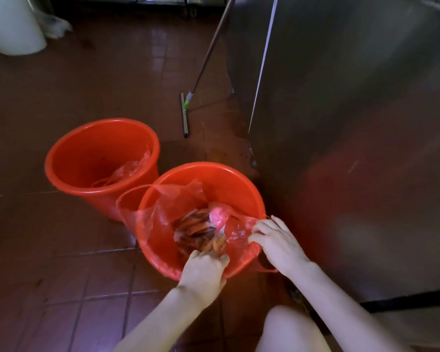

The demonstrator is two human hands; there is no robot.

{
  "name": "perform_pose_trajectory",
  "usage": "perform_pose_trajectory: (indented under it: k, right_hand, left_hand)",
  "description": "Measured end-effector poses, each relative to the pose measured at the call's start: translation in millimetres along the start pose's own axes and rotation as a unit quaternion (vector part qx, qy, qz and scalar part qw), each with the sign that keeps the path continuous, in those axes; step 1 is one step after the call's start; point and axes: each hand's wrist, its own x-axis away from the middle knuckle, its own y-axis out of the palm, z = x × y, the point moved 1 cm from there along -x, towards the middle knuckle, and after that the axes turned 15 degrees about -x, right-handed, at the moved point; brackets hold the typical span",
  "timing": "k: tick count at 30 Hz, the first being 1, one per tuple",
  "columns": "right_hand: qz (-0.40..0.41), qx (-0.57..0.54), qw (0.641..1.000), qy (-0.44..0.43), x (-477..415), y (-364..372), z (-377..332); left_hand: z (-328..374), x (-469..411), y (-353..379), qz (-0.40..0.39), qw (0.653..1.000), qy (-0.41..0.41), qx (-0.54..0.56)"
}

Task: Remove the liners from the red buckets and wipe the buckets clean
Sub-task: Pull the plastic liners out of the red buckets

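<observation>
Left hand [203, 273]: fingers curled down over the near rim of the near bucket [214, 179], bunching its liner [158, 214]. Fingertips hidden in the film.
Right hand [277, 242]: fingers pinching the same liner at the bucket's right rim, the film pulled up off the wall there.
The liner is still in the bucket. Its far-left edge is draped over the rim, across from my left fingers. Brownish scraps [198, 232] sit in it just ahead of my left fingers.
Far bucket [87, 138] is ahead-left of both hands, touching the near one. Its liner [130, 167] is collapsed at the bottom.
Both buckets stand on the tile floor [61, 250]. Squeegee [184, 115] is well ahead, steel cabinet [353, 97] just right of my right fingers.
</observation>
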Motion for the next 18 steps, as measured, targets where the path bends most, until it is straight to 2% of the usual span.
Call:
perform_pose_trajectory:
  k: [3, 5, 8, 11, 13, 15, 16, 18]
  right_hand:
    - [0.071, -0.031, 0.997, 0.008, 6, -2, 1]
    - [0.094, -0.055, 0.993, 0.049, 10, -3, 6]
    - [0.067, -0.101, 0.983, 0.137, 12, -4, 13]
    - [0.013, -0.130, 0.970, 0.205, 4, 0, 20]
    - [0.003, -0.161, 0.955, 0.248, 0, 4, 23]
    - [0.027, -0.172, 0.948, 0.265, -1, 7, 23]
    - [0.050, -0.174, 0.948, 0.261, -1, 6, 21]
    - [0.102, -0.187, 0.945, 0.249, 0, -1, 16]
  left_hand:
    - [-19, 6, -10, -0.016, 0.994, -0.026, 0.102]
    - [-46, 6, -21, 0.026, 0.990, -0.093, 0.101]
    - [-95, 3, -29, 0.066, 0.969, -0.225, 0.075]
    - [-133, 5, -17, 0.040, 0.939, -0.328, 0.100]
    - [-150, 10, 1, 0.016, 0.908, -0.387, 0.160]
    - [-160, 14, 19, -0.004, 0.870, -0.429, 0.243]
    - [-164, 16, 26, -0.010, 0.843, -0.450, 0.296]
    - [-169, 17, 35, -0.007, 0.761, -0.499, 0.414]
